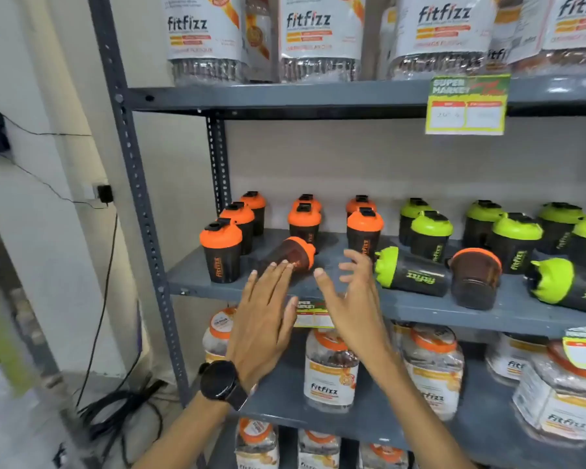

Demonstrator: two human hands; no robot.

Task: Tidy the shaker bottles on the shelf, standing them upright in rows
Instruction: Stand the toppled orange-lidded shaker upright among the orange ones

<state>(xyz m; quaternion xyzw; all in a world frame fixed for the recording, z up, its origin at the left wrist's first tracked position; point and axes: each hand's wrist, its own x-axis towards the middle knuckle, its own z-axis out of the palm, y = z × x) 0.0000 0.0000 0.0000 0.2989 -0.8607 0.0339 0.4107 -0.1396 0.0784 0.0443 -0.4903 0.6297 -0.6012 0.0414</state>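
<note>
Grey metal shelving (139, 198) against a pale wall (48, 79); black cables (115, 411) lie on the floor.

Shop: price tag (466, 104), stocked shelf (285, 96)

Upper tier: large clear fitfizz jars (318, 35) with white labels stand in a row, and a green-and-yellow price tag (467, 104) hangs from that tier's front edge. Lower tiers: orange-lidded fitfizz jars (330, 370) stand upright, some further right tilted, with a second tag (584, 350) at the right. Left of the grey perforated upright (139, 198), black cables (115, 411) lie coiled on the floor below a wall plug (104, 193).
</note>
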